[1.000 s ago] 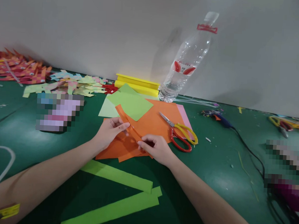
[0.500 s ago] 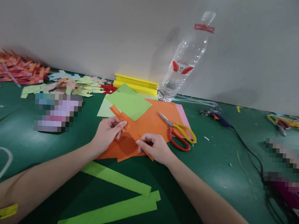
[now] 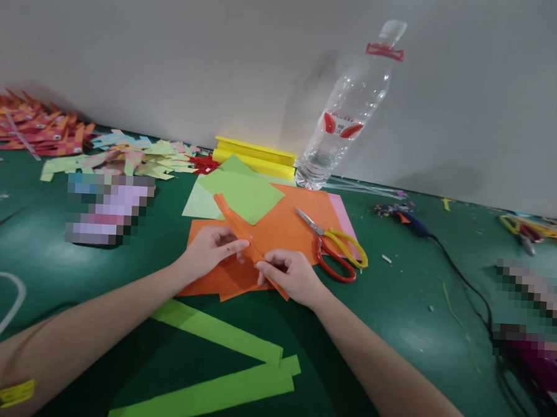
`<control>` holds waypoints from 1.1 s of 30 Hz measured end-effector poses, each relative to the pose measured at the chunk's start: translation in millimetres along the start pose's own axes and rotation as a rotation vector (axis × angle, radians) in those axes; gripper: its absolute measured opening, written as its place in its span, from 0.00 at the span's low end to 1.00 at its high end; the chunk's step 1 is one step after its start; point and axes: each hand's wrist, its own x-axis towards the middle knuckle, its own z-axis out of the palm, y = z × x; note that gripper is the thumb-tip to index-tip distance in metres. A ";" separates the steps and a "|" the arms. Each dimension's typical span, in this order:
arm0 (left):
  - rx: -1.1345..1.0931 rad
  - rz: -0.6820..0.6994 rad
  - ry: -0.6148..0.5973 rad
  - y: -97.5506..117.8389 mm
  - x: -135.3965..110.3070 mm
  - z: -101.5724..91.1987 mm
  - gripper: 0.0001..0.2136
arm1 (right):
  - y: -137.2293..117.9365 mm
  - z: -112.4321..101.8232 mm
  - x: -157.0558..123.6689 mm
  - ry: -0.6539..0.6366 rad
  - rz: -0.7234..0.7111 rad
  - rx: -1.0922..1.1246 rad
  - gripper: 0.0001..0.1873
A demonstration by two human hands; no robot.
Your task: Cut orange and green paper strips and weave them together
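Between my hands runs a narrow orange paper strip (image 3: 228, 213), slanting from upper left to lower right. My left hand (image 3: 215, 250) pinches it near the middle, thumb on top. A little lower, my right hand (image 3: 287, 274) grips the strip between thumb and bent fingers, and its end pokes out below them. Under both hands lie orange paper sheets (image 3: 287, 215), with a green sheet (image 3: 242, 188) on top at the back. Scissors (image 3: 337, 249) with one red and one yellow handle rest open on the orange paper, right of my right hand.
Two green paper strips (image 3: 220, 333) lie in front of me. Behind the sheets stand a yellow folded piece (image 3: 255, 157) and a tilted water bottle (image 3: 339, 118) against the wall. Paper scraps (image 3: 132, 157) and a blurred phone-like object (image 3: 113, 209) are left; a corded blue-handled tool (image 3: 413, 223) is right.
My left hand has slid right along the orange strip, closer to my right hand. The right hand has barely moved.
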 end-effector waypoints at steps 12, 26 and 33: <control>-0.001 -0.065 -0.083 1.1 0.9 0.4 0.14 | -0.8 0.2 -0.9 -0.016 0.019 0.058 0.13; 0.040 -0.072 -0.080 0.1 0.8 0.7 0.13 | 1.5 2.6 -0.5 -0.044 0.069 0.181 0.15; 0.054 -0.065 0.026 0.2 1.0 0.3 0.14 | -1.3 -0.2 -0.2 -0.018 0.052 0.034 0.16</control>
